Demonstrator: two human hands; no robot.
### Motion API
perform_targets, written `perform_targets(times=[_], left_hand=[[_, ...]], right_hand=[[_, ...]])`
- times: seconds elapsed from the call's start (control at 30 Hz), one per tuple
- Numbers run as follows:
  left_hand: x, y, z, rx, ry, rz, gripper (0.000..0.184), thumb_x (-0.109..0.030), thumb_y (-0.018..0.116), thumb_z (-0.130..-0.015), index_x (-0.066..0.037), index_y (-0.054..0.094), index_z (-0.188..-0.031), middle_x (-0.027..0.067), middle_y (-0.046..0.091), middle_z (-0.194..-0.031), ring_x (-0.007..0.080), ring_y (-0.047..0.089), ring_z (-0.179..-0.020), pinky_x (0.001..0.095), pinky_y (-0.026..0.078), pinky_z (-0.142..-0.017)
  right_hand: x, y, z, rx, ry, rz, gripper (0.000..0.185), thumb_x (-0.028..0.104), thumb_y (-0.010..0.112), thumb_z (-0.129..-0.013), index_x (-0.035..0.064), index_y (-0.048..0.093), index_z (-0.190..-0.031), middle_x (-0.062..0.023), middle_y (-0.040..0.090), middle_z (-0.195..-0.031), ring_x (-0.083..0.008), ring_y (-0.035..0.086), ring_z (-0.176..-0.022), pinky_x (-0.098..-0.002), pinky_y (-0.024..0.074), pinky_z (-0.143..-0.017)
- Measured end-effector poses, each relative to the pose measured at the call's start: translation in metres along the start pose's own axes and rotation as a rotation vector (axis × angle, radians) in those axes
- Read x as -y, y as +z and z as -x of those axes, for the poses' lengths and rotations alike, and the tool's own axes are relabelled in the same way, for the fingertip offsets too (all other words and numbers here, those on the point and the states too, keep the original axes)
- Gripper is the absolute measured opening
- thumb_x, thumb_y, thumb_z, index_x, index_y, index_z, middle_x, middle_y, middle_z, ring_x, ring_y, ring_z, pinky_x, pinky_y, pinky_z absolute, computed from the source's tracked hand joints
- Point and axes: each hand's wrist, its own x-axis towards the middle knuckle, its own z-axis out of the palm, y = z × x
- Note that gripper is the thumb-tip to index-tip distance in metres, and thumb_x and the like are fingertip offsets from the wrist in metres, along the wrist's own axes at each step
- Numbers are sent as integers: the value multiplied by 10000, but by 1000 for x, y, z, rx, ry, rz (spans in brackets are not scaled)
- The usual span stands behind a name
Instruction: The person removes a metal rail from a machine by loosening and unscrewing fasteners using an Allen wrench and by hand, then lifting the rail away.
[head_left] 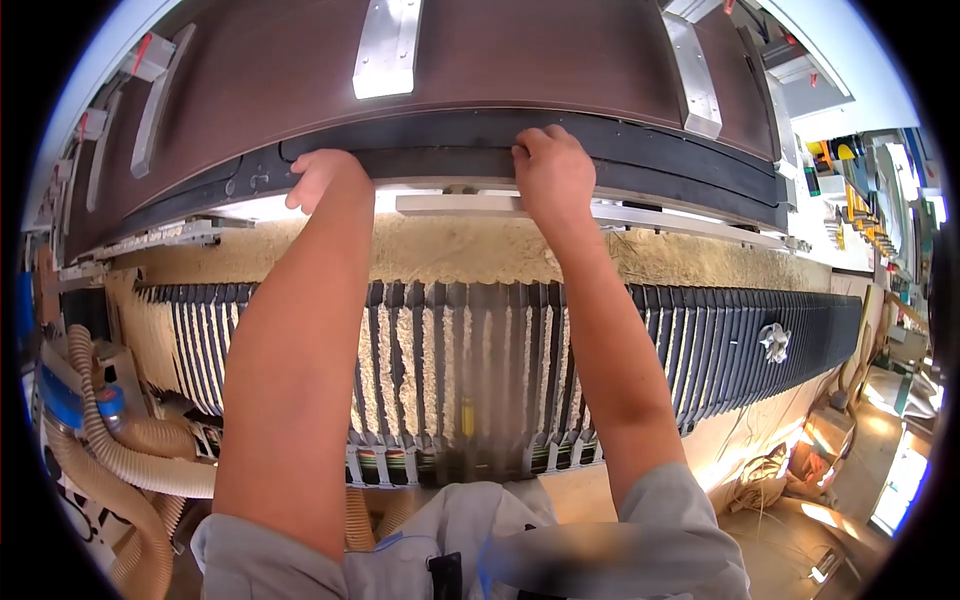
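Note:
A long black beam (445, 135) with thin grooves along its length runs across the far side of the machine. My left hand (328, 178) is at the beam's front edge, bent sharply at the wrist. Its visible fingers point left and stand apart; part of the hand is hidden by the wrist. Farther right, my right hand (556, 168) rests on the beam with curled fingers. Whatever those fingers pinch, if anything, is hidden beneath them. Just under the beam lies a pale metal rail (460, 206), between my forearms.
Below my arms stretches a row of black slats (690, 340) coated with sawdust, with a crumpled whitish scrap (774, 343) on it. Metal brackets (388, 50) cross the brown panel (520, 50) behind the beam. Ribbed hoses (150, 470) curl at left; tools (865, 215) sit at right.

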Motion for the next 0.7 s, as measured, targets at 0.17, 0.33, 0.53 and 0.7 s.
perform_targets(times=[0.17,0.33,0.53,0.7], left_hand=[[-2,9,-9,-22,-16,38,401,-360,560,-977,-71,654,-1238,137,670,-1249,332,667,-1117,455,524,-936],[1,7,-5,-52,35,48,402,-356,558,-981,-69,656,-1244,140,672,-1254,331,671,-1116,450,530,-933],[-5,17,-19,-173,201,76,404,-352,556,-986,-66,659,-1251,142,674,-1260,330,676,-1116,444,537,-930],[33,1,-6,-339,496,71,405,-348,555,-990,-63,661,-1258,144,675,-1265,329,679,-1115,439,544,-928]], right_hand=[[16,-34,23,-155,285,-677,142,131,700,-954,35,714,-1056,-93,713,-943,-209,678,-827,-318,536,-735],[52,2,116,-125,679,-1230,202,53,701,-963,-36,698,-1144,-34,701,-972,-83,624,-877,-227,514,-799],[72,43,157,-255,912,-1363,193,19,672,-968,-44,702,-1147,-73,726,-961,-136,683,-831,-279,561,-777],[113,6,209,-553,1000,-1501,220,10,684,-952,-61,673,-1160,-93,717,-952,-148,676,-817,-286,555,-772]])
